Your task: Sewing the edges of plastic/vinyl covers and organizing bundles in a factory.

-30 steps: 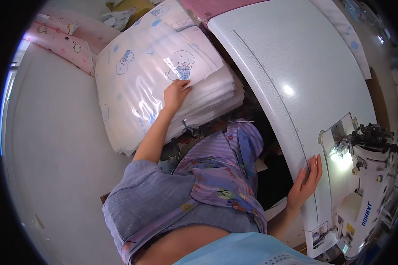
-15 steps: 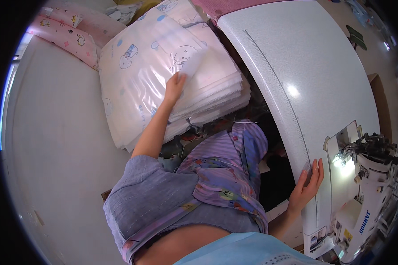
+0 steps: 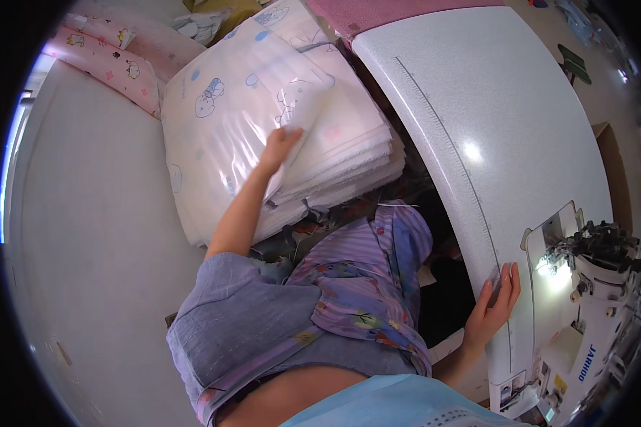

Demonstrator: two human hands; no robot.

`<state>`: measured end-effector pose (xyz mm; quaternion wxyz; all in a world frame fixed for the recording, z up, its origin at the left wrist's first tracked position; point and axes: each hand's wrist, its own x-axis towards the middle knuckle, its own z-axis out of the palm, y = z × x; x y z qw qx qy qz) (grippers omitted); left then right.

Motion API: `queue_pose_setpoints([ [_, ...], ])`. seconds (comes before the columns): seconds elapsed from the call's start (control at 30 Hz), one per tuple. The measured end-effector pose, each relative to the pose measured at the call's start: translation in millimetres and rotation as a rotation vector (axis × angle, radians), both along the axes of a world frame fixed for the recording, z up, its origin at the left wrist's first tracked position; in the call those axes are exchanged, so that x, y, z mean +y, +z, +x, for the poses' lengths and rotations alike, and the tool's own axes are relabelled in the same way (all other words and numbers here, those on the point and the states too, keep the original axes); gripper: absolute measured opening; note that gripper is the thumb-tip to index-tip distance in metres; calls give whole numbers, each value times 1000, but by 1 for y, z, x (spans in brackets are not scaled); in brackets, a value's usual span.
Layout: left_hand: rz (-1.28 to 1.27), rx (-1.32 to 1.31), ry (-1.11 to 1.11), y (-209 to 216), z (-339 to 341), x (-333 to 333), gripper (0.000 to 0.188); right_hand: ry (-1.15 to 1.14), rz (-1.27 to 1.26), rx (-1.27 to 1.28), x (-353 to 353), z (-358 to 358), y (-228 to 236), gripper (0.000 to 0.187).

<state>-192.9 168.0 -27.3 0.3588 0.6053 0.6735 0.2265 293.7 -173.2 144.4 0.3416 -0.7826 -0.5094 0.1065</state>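
To the left of the sewing table lies a stack of pale printed fabric sheets [image 3: 349, 160] with frayed edges. My left hand [image 3: 281, 148] is closed on the near edge of the top sheet [image 3: 224, 128], a glossy piece with blue dots and cartoon animals. The sheet's right part is lifted and curls over at the hand. My right hand [image 3: 493, 304] lies on the near edge of the white sewing table [image 3: 520, 107], fingers stretched out and holding nothing. Beside it stands a sewing machine [image 3: 591, 320], its lamp lit over the needle area.
A ruler scale [image 3: 445, 132] runs along the table's left side. Pink printed fabric [image 3: 107, 60] lies at the far left, above a pale panel [image 3: 107, 213]. Pink cloth [image 3: 392, 16] covers the table's far end. A cardboard box [image 3: 612, 171] stands beyond the table on the right.
My left hand has moved slightly down toward me with the sheet's edge, and the sheet's right part is curled more. My right hand stays on the table edge, shifted a little.
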Motion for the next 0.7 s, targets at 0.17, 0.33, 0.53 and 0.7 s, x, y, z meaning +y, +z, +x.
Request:
queue_pose_setpoints([
  [0.17, -204, -1419, 296, 107, -11, 38, 41, -7, -9, -48, 4, 7, 5, 40],
  [0.33, -323, -1682, -16, 159, 61, 136, 31, 100, 185, 308, 54, 1, 7, 39],
  [0.53, -302, -1542, -210, 178, 353, 114, 35, 140, 197, 878, 165, -11, 2, 57],
  [0.7, -133, -1028, -587, 169, 483, 37, 45, -160, 62, 539, 143, -4, 8, 79],
])
